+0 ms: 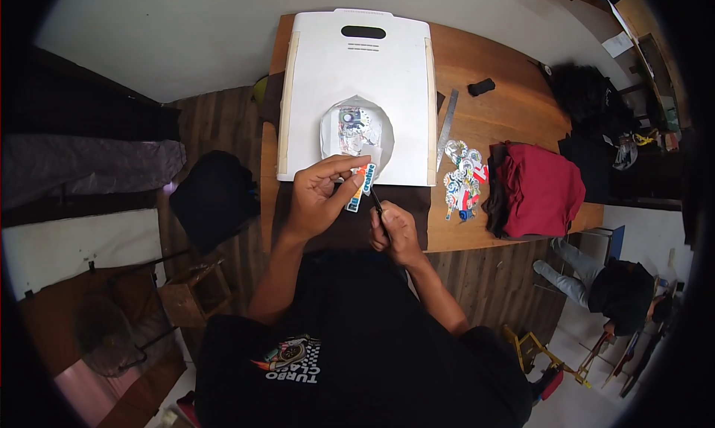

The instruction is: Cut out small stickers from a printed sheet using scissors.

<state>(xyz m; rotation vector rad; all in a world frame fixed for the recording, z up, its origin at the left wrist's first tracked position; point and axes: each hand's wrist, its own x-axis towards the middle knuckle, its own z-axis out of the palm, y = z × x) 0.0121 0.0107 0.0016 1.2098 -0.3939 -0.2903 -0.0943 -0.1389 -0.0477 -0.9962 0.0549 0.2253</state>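
In front of my chest, my left hand (316, 197) pinches a small printed sticker (361, 187) with colored lettering, upright between thumb and fingers. Just right of it, my right hand (397, 233) is closed around a slim black tool (377, 200). The tool's tip meets the sticker's lower right edge, and whether it is scissors or a knife I cannot tell. Beyond my hands, a round white bowl-like holder (388, 134) contains clear and printed scraps (348, 123). It rests on a large white panel (313, 71) with a dark oval slot.
Right of the panel lie a metal ruler (448, 119), a pile of cut stickers (463, 179) and a small black item (482, 87) on the wooden table (514, 108). Folded red and dark cloth (532, 190) sits farther right. Another person (620, 294) is at the lower right.
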